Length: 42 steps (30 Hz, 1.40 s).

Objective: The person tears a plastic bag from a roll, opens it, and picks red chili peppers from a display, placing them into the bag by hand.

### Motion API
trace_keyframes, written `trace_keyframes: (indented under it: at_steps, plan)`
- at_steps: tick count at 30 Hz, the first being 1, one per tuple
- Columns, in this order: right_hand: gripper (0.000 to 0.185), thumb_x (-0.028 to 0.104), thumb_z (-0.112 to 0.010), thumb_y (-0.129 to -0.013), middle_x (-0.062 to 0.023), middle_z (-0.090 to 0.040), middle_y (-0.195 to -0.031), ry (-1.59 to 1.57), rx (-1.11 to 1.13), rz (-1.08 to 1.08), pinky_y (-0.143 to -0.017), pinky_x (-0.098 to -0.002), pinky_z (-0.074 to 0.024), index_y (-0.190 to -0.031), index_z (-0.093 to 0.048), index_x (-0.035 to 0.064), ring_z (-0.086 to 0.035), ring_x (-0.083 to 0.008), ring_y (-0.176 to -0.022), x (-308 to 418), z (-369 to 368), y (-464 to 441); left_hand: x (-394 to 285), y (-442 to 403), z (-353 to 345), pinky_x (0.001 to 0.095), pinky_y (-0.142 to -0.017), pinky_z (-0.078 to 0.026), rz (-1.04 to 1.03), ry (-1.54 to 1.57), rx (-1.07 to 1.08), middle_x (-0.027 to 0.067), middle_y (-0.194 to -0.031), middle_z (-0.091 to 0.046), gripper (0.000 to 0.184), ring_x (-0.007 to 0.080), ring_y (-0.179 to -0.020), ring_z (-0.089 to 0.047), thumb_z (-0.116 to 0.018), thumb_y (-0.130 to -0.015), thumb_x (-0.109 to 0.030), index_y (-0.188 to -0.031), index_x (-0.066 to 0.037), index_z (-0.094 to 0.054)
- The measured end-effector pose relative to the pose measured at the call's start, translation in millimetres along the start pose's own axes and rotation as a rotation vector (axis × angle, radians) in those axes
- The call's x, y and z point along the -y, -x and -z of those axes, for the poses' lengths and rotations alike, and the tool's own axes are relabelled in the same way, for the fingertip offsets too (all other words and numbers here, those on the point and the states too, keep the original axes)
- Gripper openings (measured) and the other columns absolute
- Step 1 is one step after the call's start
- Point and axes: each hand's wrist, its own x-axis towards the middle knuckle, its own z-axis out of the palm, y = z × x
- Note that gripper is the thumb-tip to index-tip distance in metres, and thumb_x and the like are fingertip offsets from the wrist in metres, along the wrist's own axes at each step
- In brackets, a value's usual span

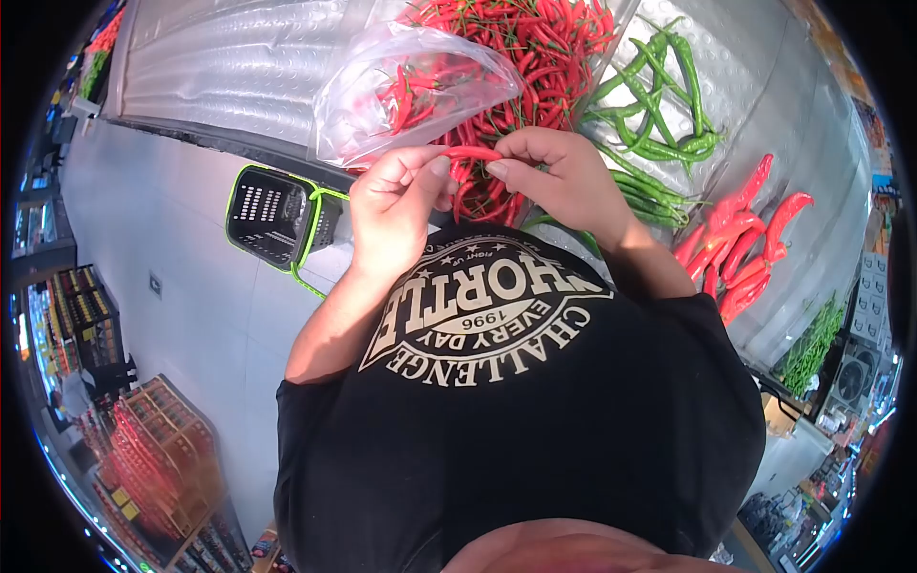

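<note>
A red chili is stretched level between my two hands, over the near edge of a large pile of small red chilies. My left hand pinches its left end between thumb and fingers. At the other end, my right hand grips it the same way. Just beyond my left hand lies a clear plastic bag with some red chilies inside. Long green peppers lie to the right of the pile, and larger red peppers are nearer on the right.
A black basket with a green rim is at the left, beside the silvery display counter. Thin green peppers lie at the far right. Shelves of goods stand at the lower left on the pale floor.
</note>
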Motion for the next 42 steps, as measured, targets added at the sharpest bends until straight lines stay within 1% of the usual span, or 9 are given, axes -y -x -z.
trace_keyframes:
  at_steps: [3,12,22,27,31,35,37,39,42]
  plan:
    - [0.015,0.013,-0.064,-0.093,0.0002,-0.061,-0.075,-0.101,0.029,-0.111,-0.063,-0.0216,-0.0441,-0.096,-0.067,-0.0009,-0.055,-0.0047,-0.071,-3.8,5.3,4.0,1.2,-2.0,-0.3,0.0210,-0.064,-0.050,0.022,0.055,0.011,0.0065,-0.083,-0.069,0.016,0.0082,-0.068,-0.061,-0.059,-0.094,-0.002,-0.109,0.003,-0.065]
    - [0.007,0.008,-0.064,-0.091,-0.0002,-0.064,-0.081,-0.426,0.075,-0.067,-0.067,-0.0206,-0.0449,-0.090,-0.065,0.0019,-0.057,-0.0053,-0.075,-17.3,15.1,0.7,7.4,-7.7,2.1,0.0233,-0.068,-0.051,0.062,0.219,0.068,0.0076,-0.091,-0.069,0.019,0.0100,-0.074,-0.062,-0.062,-0.090,0.004,-0.108,0.002,-0.066]
    - [0.003,0.004,-0.066,-0.088,0.0004,-0.064,-0.081,-0.292,0.135,-0.028,-0.067,-0.0196,-0.0447,-0.091,-0.066,0.0014,-0.058,-0.0050,-0.075,-5.5,23.3,3.4,8.1,-8.8,3.6,0.0246,-0.068,-0.053,0.125,0.416,0.080,0.0059,-0.088,-0.067,0.020,0.0115,-0.074,-0.063,-0.062,-0.089,0.005,-0.108,0.001,-0.064]
    - [0.010,0.009,-0.064,-0.091,-0.0006,-0.067,-0.079,-0.252,0.158,-0.078,-0.068,-0.0211,-0.0461,-0.094,-0.067,-0.0002,-0.059,-0.0056,-0.074,-12.6,27.3,1.0,6.8,-7.2,0.3,0.0245,-0.068,-0.052,0.091,0.405,0.035,0.0053,-0.087,-0.067,0.020,0.0114,-0.070,-0.062,-0.061,-0.089,0.007,-0.108,0.000,-0.064]
    - [0.014,0.013,-0.065,-0.091,-0.0006,-0.067,-0.078,-0.303,0.020,0.044,-0.065,-0.0207,-0.0452,-0.093,-0.066,-0.0003,-0.059,-0.0049,-0.071,-4.5,29.4,-8.1,7.6,-7.3,4.1,0.0285,-0.069,-0.049,0.027,0.367,0.006,0.0076,-0.087,-0.064,0.026,0.0131,-0.075,-0.059,-0.054,-0.094,0.002,-0.119,-0.002,-0.055]
    - [0.012,0.010,-0.062,-0.093,-0.0013,-0.065,-0.079,-0.060,-0.105,0.128,-0.068,-0.0222,-0.0479,-0.096,-0.066,-0.0015,-0.060,-0.0068,-0.075,5.9,29.4,-34.6,11.0,-7.4,2.8,0.0244,-0.066,-0.049,-0.039,0.328,0.020,0.0080,-0.083,-0.066,0.023,0.0130,-0.068,-0.061,-0.054,-0.093,0.003,-0.116,-0.001,-0.055]
    - [0.016,0.014,-0.065,-0.091,-0.0037,-0.067,-0.081,-0.038,-0.100,0.141,-0.069,-0.0247,-0.0495,-0.098,-0.067,-0.0006,-0.063,-0.0099,-0.075,-5.4,26.7,-57.2,9.3,-6.2,-0.3,0.0254,-0.066,-0.049,-0.042,0.321,0.025,0.0085,-0.083,-0.066,0.021,0.0135,-0.068,-0.062,-0.054,-0.093,0.002,-0.114,-0.001,-0.056]
    - [0.022,0.019,-0.069,-0.087,-0.0081,-0.068,-0.086,0.477,-0.230,0.465,-0.071,-0.0272,-0.0508,-0.101,-0.068,0.0024,-0.065,-0.0156,-0.076,-6.6,27.7,-75.2,7.3,-3.8,-0.2,0.0254,-0.067,-0.050,-0.020,0.290,0.028,0.0083,-0.083,-0.066,0.019,0.0134,-0.070,-0.062,-0.054,-0.094,0.002,-0.113,0.000,-0.056]
    - [0.029,0.029,-0.068,-0.087,-0.0104,-0.068,-0.093,0.605,-0.359,0.368,-0.075,-0.0331,-0.0522,-0.104,-0.068,0.0058,-0.067,-0.0219,-0.083,-13.1,54.7,-112.7,5.3,0.2,2.0,0.0257,-0.068,-0.052,-0.027,0.274,0.029,0.0076,-0.085,-0.066,0.018,0.0127,-0.072,-0.063,-0.054,-0.094,0.003,-0.112,-0.001,-0.057]
